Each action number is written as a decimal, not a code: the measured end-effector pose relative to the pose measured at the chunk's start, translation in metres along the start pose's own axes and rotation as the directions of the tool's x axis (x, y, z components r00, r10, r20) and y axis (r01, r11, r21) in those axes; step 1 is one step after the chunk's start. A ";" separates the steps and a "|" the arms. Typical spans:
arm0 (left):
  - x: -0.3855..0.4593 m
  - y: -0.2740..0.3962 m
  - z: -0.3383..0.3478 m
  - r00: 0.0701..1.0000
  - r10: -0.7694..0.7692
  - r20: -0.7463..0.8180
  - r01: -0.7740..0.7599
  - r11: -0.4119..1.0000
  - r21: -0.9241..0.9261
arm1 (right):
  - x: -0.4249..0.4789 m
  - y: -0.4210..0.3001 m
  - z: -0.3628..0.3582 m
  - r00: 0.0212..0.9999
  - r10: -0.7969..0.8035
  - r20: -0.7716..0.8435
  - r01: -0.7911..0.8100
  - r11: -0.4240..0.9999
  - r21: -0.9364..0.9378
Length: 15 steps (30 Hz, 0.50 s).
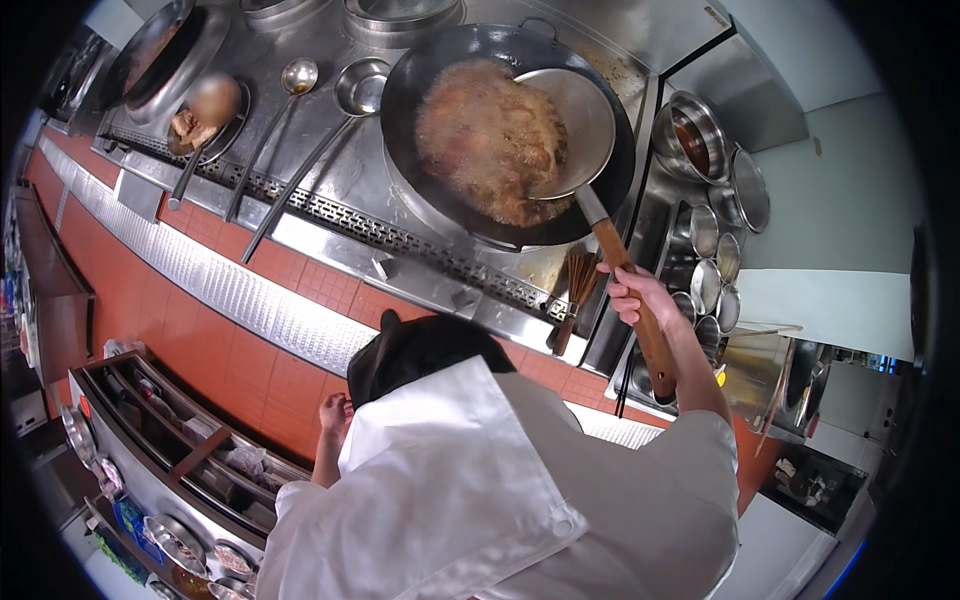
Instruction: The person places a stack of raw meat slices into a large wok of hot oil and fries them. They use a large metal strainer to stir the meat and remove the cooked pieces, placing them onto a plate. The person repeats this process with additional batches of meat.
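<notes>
My right hand (641, 296) grips the wooden handle of a large round strainer (592, 124). The strainer's bowl rests tilted inside a black wok (409, 82), against its right side. Bubbling, foaming oil with browned pieces of food (491, 142) fills the middle of the wok, and some of it overlaps the strainer's near edge. What lies under the foam is hidden. Down at my left side, my left hand (335, 411) hangs away from the stove, its fingers curled; nothing shows in it, though its palm is partly hidden. A bamboo wok brush (577, 289) lies below the wok, near my right hand.
Two long-handled ladles (362, 86) (300, 75) and a skimmer (214, 135) holding food lie left on the steel stove (337, 161). A second wok (154, 56) stands far left. At right are a pot of reddish-brown liquid (690, 142) and several metal cups (705, 285). Behind me is a drawer counter (172, 450).
</notes>
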<state>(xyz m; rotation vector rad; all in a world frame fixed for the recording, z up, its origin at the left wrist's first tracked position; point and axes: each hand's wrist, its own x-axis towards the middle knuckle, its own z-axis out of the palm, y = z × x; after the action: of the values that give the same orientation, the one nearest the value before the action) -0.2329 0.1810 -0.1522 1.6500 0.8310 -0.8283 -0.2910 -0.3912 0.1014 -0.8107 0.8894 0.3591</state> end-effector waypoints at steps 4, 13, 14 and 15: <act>0.022 -0.033 -0.005 0.990 0.123 0.073 -0.114 0.986 -0.124 | 0.025 0.021 0.009 0.953 0.009 0.301 -0.134 0.908 0.396; 0.020 -0.012 -0.033 0.988 0.103 0.113 -0.102 0.995 -0.014 | 0.069 0.042 0.062 0.954 -0.217 0.207 0.138 0.930 0.341; 0.026 -0.014 -0.040 0.993 0.070 0.098 -0.065 0.996 -0.053 | 0.068 0.044 0.066 0.961 -0.235 0.146 0.187 0.939 0.288; 0.034 -0.019 -0.044 0.993 0.048 0.108 -0.038 0.995 -0.092 | 0.064 0.045 0.070 0.963 -0.258 0.077 0.237 0.947 0.217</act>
<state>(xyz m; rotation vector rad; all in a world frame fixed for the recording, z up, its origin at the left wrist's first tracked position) -0.2262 0.2315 -0.1815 1.5246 0.7422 -0.8327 -0.2409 -0.3115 0.0551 -0.6946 0.7034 0.0846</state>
